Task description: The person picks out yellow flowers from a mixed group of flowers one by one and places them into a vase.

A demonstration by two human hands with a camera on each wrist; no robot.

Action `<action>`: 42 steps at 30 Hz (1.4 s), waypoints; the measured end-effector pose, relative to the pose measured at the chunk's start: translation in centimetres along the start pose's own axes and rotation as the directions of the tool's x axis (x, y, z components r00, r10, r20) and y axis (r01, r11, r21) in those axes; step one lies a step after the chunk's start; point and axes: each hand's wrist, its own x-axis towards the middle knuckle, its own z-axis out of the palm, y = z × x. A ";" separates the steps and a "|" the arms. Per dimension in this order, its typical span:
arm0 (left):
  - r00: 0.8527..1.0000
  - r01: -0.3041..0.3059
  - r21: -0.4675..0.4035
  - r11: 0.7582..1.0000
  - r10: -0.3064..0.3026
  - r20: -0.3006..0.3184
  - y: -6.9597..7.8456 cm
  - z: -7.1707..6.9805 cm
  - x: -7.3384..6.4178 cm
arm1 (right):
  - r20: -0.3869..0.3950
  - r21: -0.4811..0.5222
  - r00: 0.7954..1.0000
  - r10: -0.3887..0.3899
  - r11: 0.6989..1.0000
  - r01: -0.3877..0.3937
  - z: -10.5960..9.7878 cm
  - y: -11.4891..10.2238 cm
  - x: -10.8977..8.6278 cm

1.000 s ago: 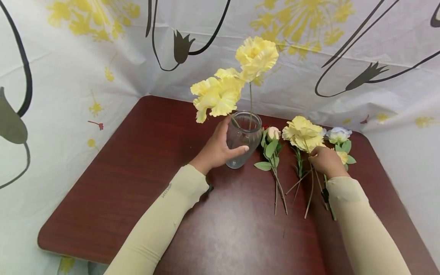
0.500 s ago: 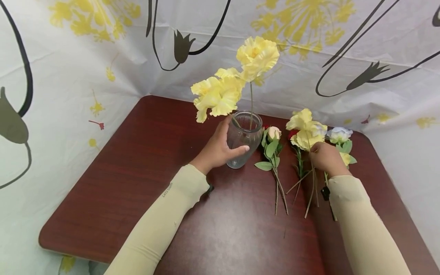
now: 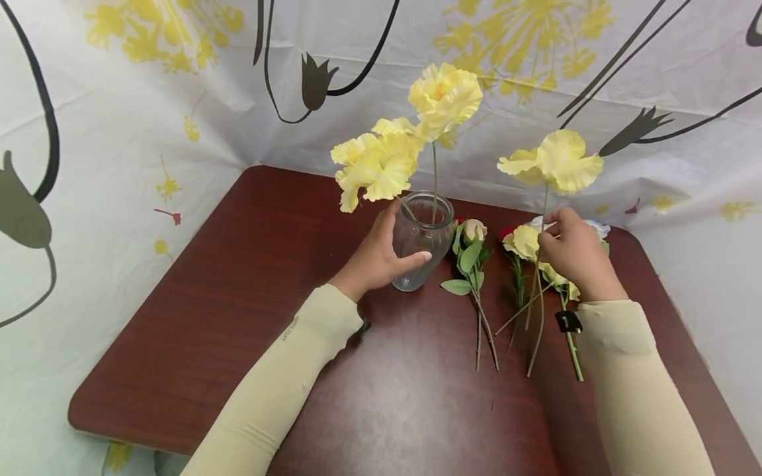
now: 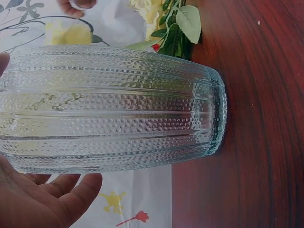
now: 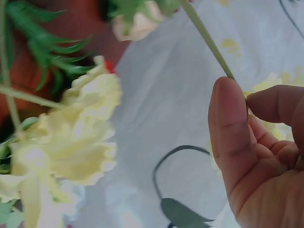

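Note:
My left hand (image 3: 381,258) holds a clear ribbed glass vase (image 3: 417,258) from its left side, thumb across the front. The vase stands upright on the table; its dimpled wall (image 4: 128,114) fills much of the left wrist view. Large yellow flowers (image 3: 378,162) lean out of its mouth. My right hand (image 3: 574,254) pinches the stem (image 5: 209,40) of another yellow flower (image 3: 556,162) between thumb and forefinger. That bloom is upright above the hand, over the flowers lying at the table's right.
A pale pink rosebud (image 3: 474,230) with green leaves lies right of the vase. Other yellow blooms (image 3: 524,242), a red flower and white ones lie beneath my right hand, partly covered. A patterned white sheet (image 3: 381,39) hangs behind the dark red table (image 3: 196,297).
My right hand has risen from the lying flowers, lifting one yellow flower by its stem; the bloom now stands higher. The left hand and vase have stayed put.

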 end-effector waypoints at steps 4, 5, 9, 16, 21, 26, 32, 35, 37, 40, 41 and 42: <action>1.000 -0.004 -0.001 1.000 0.004 -0.002 0.0 0.0 0.0 | -0.070 0.037 0.997 -0.032 0.999 0.034 -0.8 -1.7 -0.4; 1.000 -0.002 -0.003 1.000 0.002 -0.001 0.0 0.0 0.0 | -0.093 0.047 0.995 -0.041 0.998 0.045 -1.0 -2.2 -0.5; 1.000 -0.003 -0.010 1.000 0.003 0.000 0.0 0.0 0.0 | -0.175 0.127 0.982 -0.070 0.988 0.093 -1.8 -4.3 -0.7; 1.000 0.010 0.000 1.000 -0.010 0.003 0.0 0.0 -0.1 | -0.331 0.317 0.936 -0.119 0.920 0.229 -3.1 -8.6 -0.2; 0.999 0.029 0.010 1.000 -0.029 0.013 0.1 -0.1 -0.2 | -0.448 0.465 0.879 -0.163 0.797 0.385 -3.8 -12.0 -0.3; 0.999 0.035 0.014 0.999 -0.035 0.017 0.1 -0.1 -0.3 | -0.544 0.586 0.816 -0.196 0.607 0.536 -3.9 -14.9 -0.3; 0.999 0.034 0.015 0.999 -0.034 0.026 0.0 -0.1 -0.3 | -0.631 0.640 0.759 -0.160 0.445 0.626 -3.8 -18.0 -0.8; 0.998 0.047 0.019 0.999 -0.047 0.029 0.2 -0.2 -0.3 | -0.645 0.638 0.748 -0.155 0.430 0.639 -3.2 -18.7 -0.4; 0.998 0.057 0.025 0.998 -0.057 0.029 0.3 -0.3 -0.4 | -0.630 0.618 0.757 -0.176 0.476 0.625 -2.3 -18.6 0.3; 0.997 0.064 0.021 0.998 -0.065 0.032 0.4 -0.3 -0.4 | -0.565 0.574 0.800 -0.202 0.600 0.557 -0.8 -17.8 1.3; 0.997 0.062 0.017 0.998 -0.063 0.033 0.4 -0.2 -0.4 | -0.544 0.545 0.811 -0.214 0.644 0.536 -0.3 -17.4 1.5; 0.998 0.058 0.014 0.998 -0.059 0.033 0.4 -0.2 -0.4 | -0.525 0.515 0.821 -0.225 0.684 0.516 0.3 -17.1 1.7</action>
